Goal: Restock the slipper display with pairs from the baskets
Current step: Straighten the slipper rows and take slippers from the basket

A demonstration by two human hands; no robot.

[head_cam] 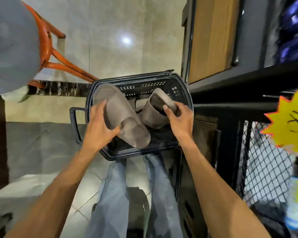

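Currently your left hand (98,124) grips a grey-brown soft slipper (117,110) across its middle. The fingers (101,104) curl over its left edge and the thumb is pressed in at the near side. This slipper is tilted, its near end lowest, and is held over the black perforated plastic basket (182,86).

Your right hand (180,120) holds a second grey-brown slipper (153,110), fingers wrapped round its upper edge and one digit hooked over the rim of the opening. It stands more upright in the basket's right half. I cannot tell if it touches the basket bottom. The two slippers are just beside each other.

The basket sits ahead of your legs in blue jeans (113,194), on the pale tiled floor (127,23), close against the dark shelf unit (230,78) on the right. Also on the right are a yellow starburst price tag (289,124) and a black wire mesh bin (261,160). An orange metal frame (58,64) is at upper left.
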